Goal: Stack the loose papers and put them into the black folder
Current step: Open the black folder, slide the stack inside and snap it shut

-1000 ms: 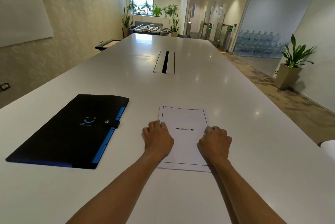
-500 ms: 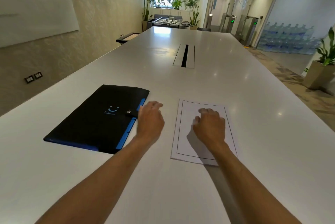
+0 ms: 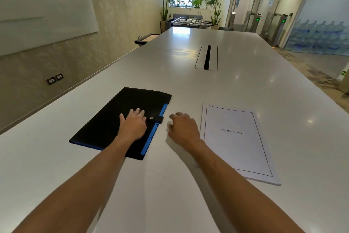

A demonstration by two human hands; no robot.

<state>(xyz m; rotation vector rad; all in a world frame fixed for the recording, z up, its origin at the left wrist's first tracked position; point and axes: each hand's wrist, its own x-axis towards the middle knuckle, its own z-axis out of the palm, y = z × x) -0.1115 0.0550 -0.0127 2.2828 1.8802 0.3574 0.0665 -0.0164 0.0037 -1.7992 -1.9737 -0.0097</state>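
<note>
pressing black folder — left hand flat | right hand seemingly loose, empty

1. My left hand lay flat on the closed black folder, fingers straight, just beside its snap tab.
2. My right hand hovered loosely curled between folder and stacked papers, with nothing in its grip.
3. The papers, headed "BIBLIOGRAPHY", lay on the white desk.
</note>
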